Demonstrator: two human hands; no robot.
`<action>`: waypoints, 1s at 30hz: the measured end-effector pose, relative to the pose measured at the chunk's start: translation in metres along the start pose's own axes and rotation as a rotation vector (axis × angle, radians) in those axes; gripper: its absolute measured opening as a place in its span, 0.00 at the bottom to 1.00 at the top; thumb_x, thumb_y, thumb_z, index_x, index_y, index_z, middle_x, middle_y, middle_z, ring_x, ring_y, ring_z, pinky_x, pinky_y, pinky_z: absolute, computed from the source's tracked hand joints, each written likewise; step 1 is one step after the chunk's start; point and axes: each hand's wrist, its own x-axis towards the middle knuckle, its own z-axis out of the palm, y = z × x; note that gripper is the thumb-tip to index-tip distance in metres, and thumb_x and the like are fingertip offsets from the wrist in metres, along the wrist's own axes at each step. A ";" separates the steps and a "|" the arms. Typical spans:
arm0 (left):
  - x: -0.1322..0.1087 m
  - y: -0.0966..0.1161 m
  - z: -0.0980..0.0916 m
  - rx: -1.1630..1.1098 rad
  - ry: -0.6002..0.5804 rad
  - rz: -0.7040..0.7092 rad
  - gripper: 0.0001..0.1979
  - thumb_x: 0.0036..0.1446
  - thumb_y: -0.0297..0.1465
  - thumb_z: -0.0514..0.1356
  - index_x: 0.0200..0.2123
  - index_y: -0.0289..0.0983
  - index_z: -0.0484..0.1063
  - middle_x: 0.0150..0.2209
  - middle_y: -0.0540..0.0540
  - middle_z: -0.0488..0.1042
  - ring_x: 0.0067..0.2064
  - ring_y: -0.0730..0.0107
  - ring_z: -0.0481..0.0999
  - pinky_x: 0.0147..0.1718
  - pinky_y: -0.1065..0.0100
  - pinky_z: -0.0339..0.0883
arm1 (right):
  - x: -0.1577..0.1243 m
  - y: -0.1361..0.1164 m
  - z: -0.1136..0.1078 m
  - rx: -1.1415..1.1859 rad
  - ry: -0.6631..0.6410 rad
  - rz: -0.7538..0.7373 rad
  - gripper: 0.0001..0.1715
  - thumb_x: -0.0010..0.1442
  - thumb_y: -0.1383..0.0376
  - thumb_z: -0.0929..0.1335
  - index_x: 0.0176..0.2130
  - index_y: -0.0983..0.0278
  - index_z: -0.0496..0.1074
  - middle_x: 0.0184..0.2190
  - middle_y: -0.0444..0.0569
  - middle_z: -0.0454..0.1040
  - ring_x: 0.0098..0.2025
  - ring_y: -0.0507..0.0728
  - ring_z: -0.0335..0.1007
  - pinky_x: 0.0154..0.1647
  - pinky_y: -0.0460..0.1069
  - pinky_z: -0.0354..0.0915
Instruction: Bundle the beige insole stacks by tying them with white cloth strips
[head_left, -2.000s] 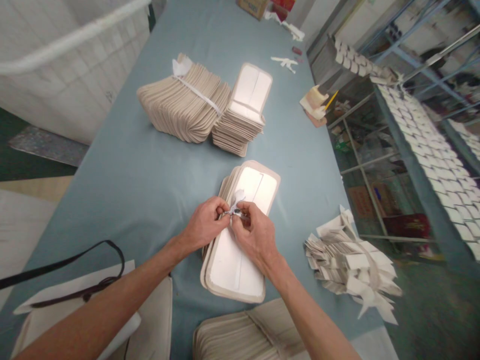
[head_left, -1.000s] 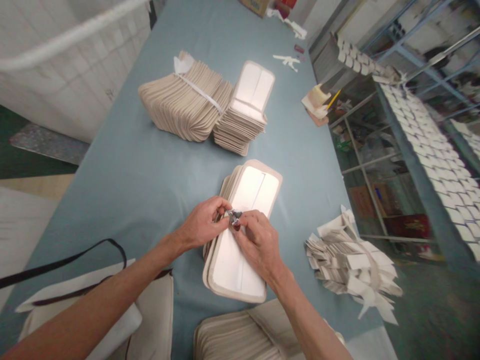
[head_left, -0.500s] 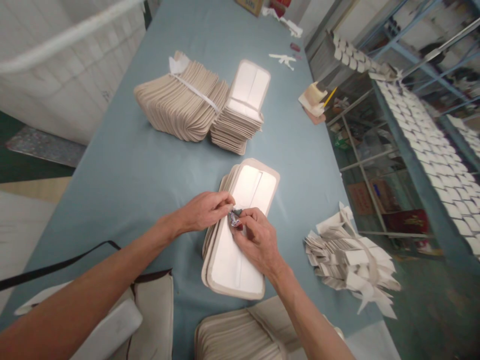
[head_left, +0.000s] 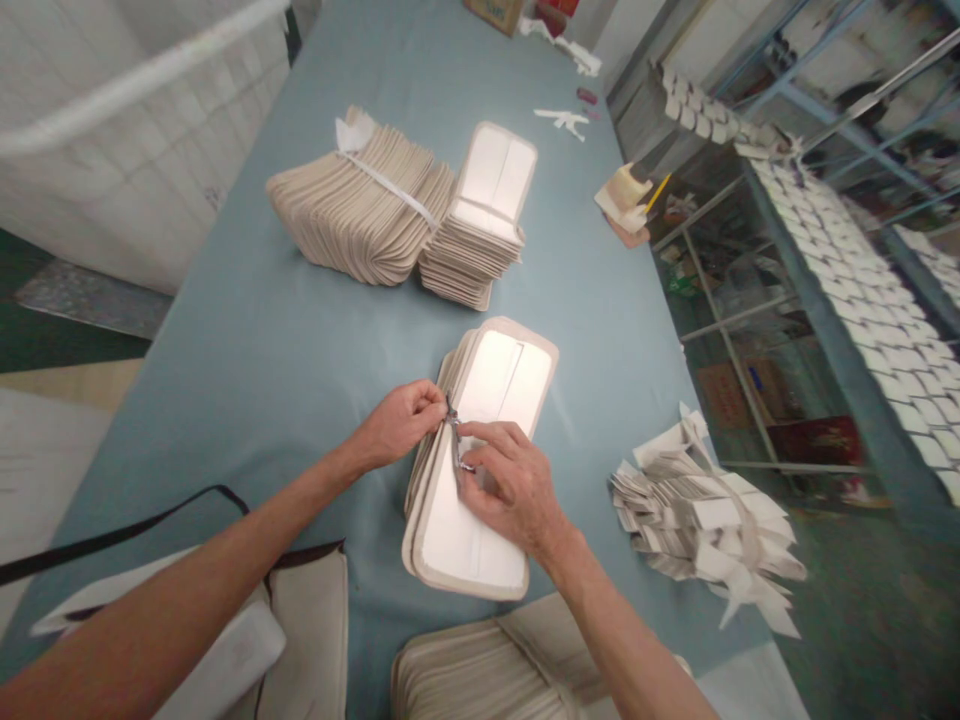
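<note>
A small stack of rounded rectangular panels (head_left: 487,370), beige-edged with white faces, lies in front of me. Over its left edge, a small, narrow, dark metallic piece (head_left: 456,437) spans the gap between my hands; its exact kind is too small to make out. At its upper end, my left hand (head_left: 409,422) is closed, thumb and fingers pinching it. My right hand (head_left: 510,485) rests over the top panel, its thumb and curled fingers at the lower, shiny end. The fingers partly hide this piece.
Farther up the blue-green table (head_left: 315,340) stand a tied bundle of beige panels (head_left: 360,200) and a shorter stack (head_left: 472,250). Loose strips (head_left: 705,520) are tied together at right. Another panel stack (head_left: 480,675) sits near me, beside a beige bag-like piece (head_left: 311,620).
My left hand has drawn slightly left, away from the right hand. The metallic piece, bunched between my fingers before, now shows stretched out lengthwise. The stack has stayed put.
</note>
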 end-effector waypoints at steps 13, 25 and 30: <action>0.003 0.011 0.000 -0.081 0.096 0.039 0.10 0.53 0.39 0.58 0.29 0.38 0.67 0.26 0.51 0.68 0.29 0.70 0.66 0.29 0.68 0.61 | 0.024 0.016 0.005 -0.065 -0.115 0.410 0.07 0.66 0.68 0.67 0.39 0.61 0.76 0.34 0.45 0.80 0.34 0.54 0.75 0.34 0.48 0.63; 0.011 0.006 0.003 -0.163 0.091 -0.012 0.12 0.51 0.39 0.60 0.30 0.36 0.68 0.24 0.51 0.69 0.26 0.71 0.67 0.27 0.69 0.62 | 0.039 0.017 0.001 -0.166 -0.253 0.379 0.06 0.68 0.68 0.68 0.42 0.61 0.76 0.32 0.46 0.81 0.32 0.55 0.76 0.32 0.48 0.61; 0.010 0.006 0.005 -0.189 0.096 -0.043 0.13 0.51 0.40 0.60 0.32 0.36 0.67 0.24 0.50 0.71 0.24 0.72 0.68 0.25 0.70 0.64 | 0.045 0.008 0.000 -0.119 -0.275 0.545 0.02 0.63 0.69 0.71 0.37 0.62 0.74 0.26 0.43 0.79 0.28 0.54 0.73 0.30 0.47 0.58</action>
